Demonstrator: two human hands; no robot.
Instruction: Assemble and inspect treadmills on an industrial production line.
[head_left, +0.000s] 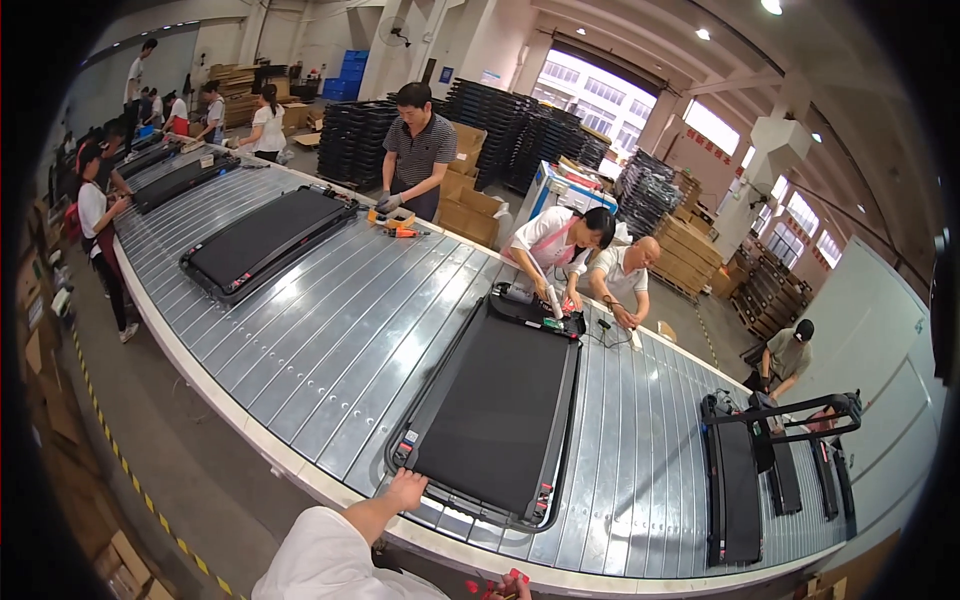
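Down at the lower edge, the left hand (pixel 406 490) reached forward from a white sleeve (pixel 330 560), palm down with fingers loosely spread, resting on the near rim of the treadmill deck (pixel 495 410) and gripping nothing. That deck lay flat on the ribbed metal conveyor (pixel 330 340), its black belt running away from the person, with small red-and-white labels at its near corners (pixel 408 440). The right hand (pixel 510 588) barely showed at the bottom edge, closed around a small red tool (pixel 490 586) whose kind could not be told.

Far left, cardboard boxes (pixel 125 565) stood on the floor beside a yellow-and-black striped floor line (pixel 110 440). A person in a white top (pixel 95 215) stood at the conveyor's left side. Further along lay a second treadmill deck (pixel 265 240), and beyond it a person in a striped shirt (pixel 420 150) leaned over an orange tray (pixel 390 217) and an orange-handled tool (pixel 405 233). Stacks of black frames (pixel 355 140) rose behind, with blue crates (pixel 350 70) farther back.

At the far end of the near deck, two people in white tops (pixel 590 260) bent over its black end cover (pixel 535 310), cables trailing beside. Brown cartons (pixel 465 200) were stacked behind them. To the right, an upright-handled treadmill (pixel 770 450) sat on the conveyor, well apart from the near deck, and a person in a cap (pixel 790 350) crouched past it. More stacked cartons (pixel 690 250) stood by the windows.
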